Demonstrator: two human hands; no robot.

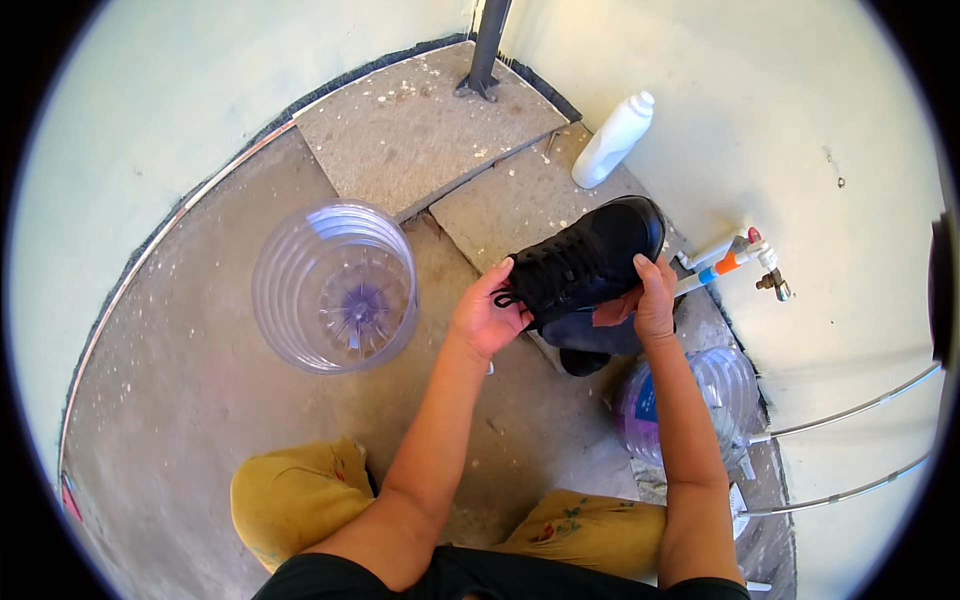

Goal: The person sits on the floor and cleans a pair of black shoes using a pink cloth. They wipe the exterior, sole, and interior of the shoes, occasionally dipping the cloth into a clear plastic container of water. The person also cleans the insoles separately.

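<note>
A black lace-up shoe (577, 262) is held up between both hands, its toe pointing to the upper right. My left hand (489, 311) grips the ankle end by the loops of the laces. Near the toe, my right hand (651, 300) has its thumb on the side of the shoe. Beneath that hand shows a reddish-brown piece (616, 309) of cloth or similar material; whether the fingers pinch it I cannot tell. Below the shoe, partly hidden, are a dark blue-grey object (589, 336) and a black rounded item (583, 363) on the floor.
A clear ribbed plastic tub (337, 285) stands on the concrete floor to the left. A white plastic bottle (611, 142) stands on the stone slab near the wall. At right are a tap (772, 281) on a pipe and another clear plastic container (724, 382), partly behind my right forearm.
</note>
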